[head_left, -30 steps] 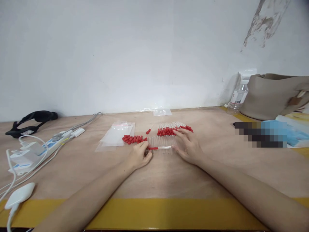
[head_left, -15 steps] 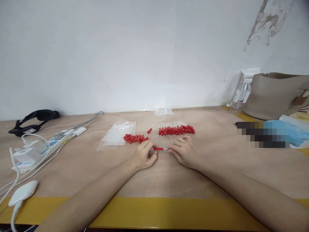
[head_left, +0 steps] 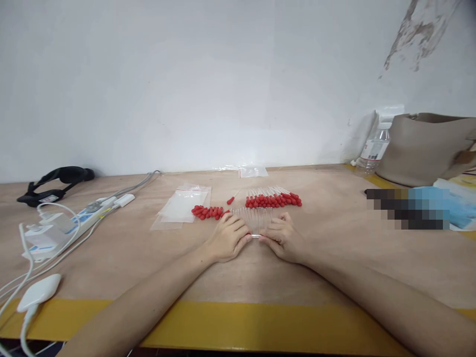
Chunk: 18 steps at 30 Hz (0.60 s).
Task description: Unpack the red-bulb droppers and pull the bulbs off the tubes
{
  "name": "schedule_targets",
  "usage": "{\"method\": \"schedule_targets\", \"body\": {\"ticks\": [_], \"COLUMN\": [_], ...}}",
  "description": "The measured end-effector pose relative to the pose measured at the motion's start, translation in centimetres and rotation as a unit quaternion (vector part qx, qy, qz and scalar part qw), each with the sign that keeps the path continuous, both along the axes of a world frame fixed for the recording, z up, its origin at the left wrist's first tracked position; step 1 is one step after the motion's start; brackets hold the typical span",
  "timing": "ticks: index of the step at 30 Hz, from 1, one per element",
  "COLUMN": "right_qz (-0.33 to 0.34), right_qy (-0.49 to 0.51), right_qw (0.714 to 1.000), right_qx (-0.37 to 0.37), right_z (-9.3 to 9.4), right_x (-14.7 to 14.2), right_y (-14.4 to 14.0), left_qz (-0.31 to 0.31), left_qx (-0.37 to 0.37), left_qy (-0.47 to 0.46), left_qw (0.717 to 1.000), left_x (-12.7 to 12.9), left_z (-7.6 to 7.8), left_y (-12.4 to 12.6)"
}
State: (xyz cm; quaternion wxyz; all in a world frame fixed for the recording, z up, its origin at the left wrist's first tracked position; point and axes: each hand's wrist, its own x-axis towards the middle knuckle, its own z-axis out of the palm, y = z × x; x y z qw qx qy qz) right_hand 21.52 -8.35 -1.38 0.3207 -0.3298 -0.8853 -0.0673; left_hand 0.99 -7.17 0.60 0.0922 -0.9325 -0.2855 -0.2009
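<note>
A person sits at a light wooden bench (head_left: pixel 334 277) with a yellow stripe along its near edge, both bare forearms stretched forward. The left hand (head_left: pixel 227 238) and the right hand (head_left: pixel 283 237) meet at the middle of the bench, fingertips almost touching. Between them they pinch a single clear glass tube (head_left: pixel 255 235), lying level just above the wood; the left fingers are curled tightly over its left end, so whether a red cap sits there cannot be made out. The right hand grips the tube's other end with thumb and forefinger.

Just behind the hands lies a row of clear tubes (head_left: pixel 253 217), side by side. To the left of that row sits a small heap of loose red rubber caps (head_left: pixel 208 212), and one stray red cap (head_left: pixel 230 200) lies a little farther back. Behind and to the right is a row of finished droppers with red caps (head_left: pixel 273 199).

Left of the caps rest flat clear plastic bags (head_left: pixel 182 204). Far left are a white power strip (head_left: pixel 80 218) with cables and a black headband (head_left: pixel 55 179). Far right stand a water bottle (head_left: pixel 374 148) and a beige bag (head_left: pixel 424 148), against a white wall.
</note>
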Motion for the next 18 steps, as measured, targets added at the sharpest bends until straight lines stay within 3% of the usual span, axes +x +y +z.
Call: {"method": "schedule_targets", "body": {"ticks": [7,13,16,18], "right_qz": [-0.019,-0.197,-0.225,-0.226], "right_qy": [-0.040,0.059,0.059,0.055], "right_qw": [0.996,0.978,0.972,0.972], "right_qx": [0.073,0.036,0.008,-0.005], "right_z": [-0.1,0.5,0.6,0.6], "right_x": [1.7,4.1,3.3,2.5], "right_y": [0.1,1.9,2.4,2.5], "left_qz": [0.002,0.090,0.162,0.242], "left_qx": [-0.009,-0.047,-0.041,-0.021], "left_qy": [0.014,-0.100,-0.207,-0.256], "left_qw": [1.000,0.990,0.964,0.936], "left_x": [-0.9,-3.5,-5.2,-7.0], "left_z": [0.1,0.6,1.6,2.2], "left_y": [0.0,1.4,3.1,4.4]}}
